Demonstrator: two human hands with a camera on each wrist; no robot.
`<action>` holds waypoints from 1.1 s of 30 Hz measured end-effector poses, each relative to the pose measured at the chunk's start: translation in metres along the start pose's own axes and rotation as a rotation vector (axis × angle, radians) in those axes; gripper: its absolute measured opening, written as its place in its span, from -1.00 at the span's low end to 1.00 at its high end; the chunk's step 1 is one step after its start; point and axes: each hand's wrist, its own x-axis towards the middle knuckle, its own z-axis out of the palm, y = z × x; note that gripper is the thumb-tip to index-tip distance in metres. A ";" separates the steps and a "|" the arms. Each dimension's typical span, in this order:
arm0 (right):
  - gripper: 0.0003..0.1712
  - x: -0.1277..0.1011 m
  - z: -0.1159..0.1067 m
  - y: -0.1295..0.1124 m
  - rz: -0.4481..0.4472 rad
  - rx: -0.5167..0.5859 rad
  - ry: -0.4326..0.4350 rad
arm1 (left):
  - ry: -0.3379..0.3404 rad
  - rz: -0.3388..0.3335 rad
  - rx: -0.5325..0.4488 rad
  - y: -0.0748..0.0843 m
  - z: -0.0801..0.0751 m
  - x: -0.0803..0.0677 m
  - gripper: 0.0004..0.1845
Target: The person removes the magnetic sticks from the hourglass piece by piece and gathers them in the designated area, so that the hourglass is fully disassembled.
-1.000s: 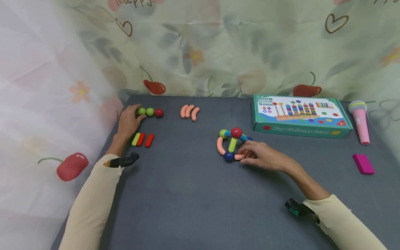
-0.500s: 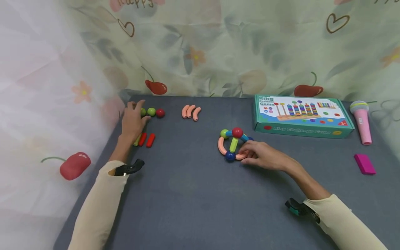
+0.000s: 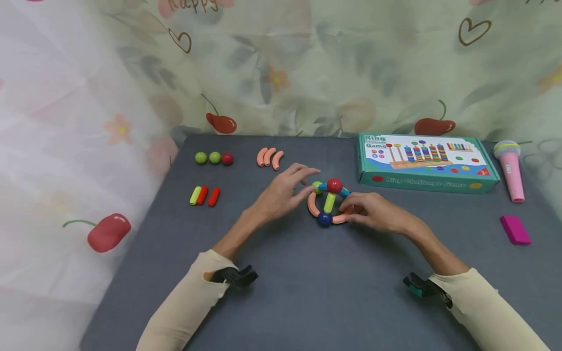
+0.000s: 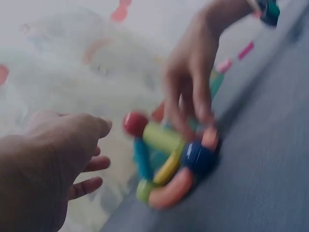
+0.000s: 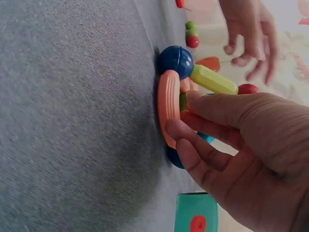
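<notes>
**Two hands at the ball-and-rod toy, mid-table**

A small built figure of coloured balls, straight rods and curved salmon pieces stands near the middle of the grey cloth-covered table. A red ball sits at its top, a dark blue ball at its near foot, with a yellow-green rod running between them, so that rod's long axis points from near to far and leans upward.

The right hand lies just to the right of the figure and grips it: in the right wrist view its fingers curl round the curved salmon piece at the base. The left hand is on the figure's left side, fingers spread and relaxed, holding nothing; its fingertips come close to the green ball, but whether they touch cannot be told. The figure thus lies to the right of the left hand and between the two hands.

Well to the far left lie three loose balls, three short rods and three loose curved salmon pieces.

At the far right a teal cardboard box reads "Ring Challenge Game" on its lid and its front side. Beside it lie a pink toy microphone and a magenta block. The backdrop curtain shows a cut-off word, seemingly "happy".
</notes>
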 end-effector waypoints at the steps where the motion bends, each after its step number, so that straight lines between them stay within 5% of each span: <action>1: -0.82 0.001 0.000 0.000 -0.005 -0.004 -0.002 | -0.014 0.015 -0.011 0.007 0.004 0.004 -0.52; 8: -0.87 0.005 0.007 0.000 0.002 -0.043 0.033 | -0.121 0.008 0.027 0.031 0.020 0.023 -0.42; 14: -0.94 0.008 0.004 -0.009 0.053 -0.035 0.235 | -0.115 -0.054 -0.028 0.026 0.034 0.022 -0.39; 18: -0.78 0.013 -0.003 -0.017 0.060 -0.021 0.325 | -0.103 -0.138 -0.138 0.019 0.044 0.017 -0.38; 27: -0.32 0.024 -0.014 -0.026 0.102 0.010 0.162 | -0.124 -0.197 -0.227 0.015 0.048 0.016 -0.42; 33: -0.27 0.020 -0.010 -0.015 0.171 0.022 0.101 | -0.065 -0.136 -0.165 0.020 0.047 0.018 -0.42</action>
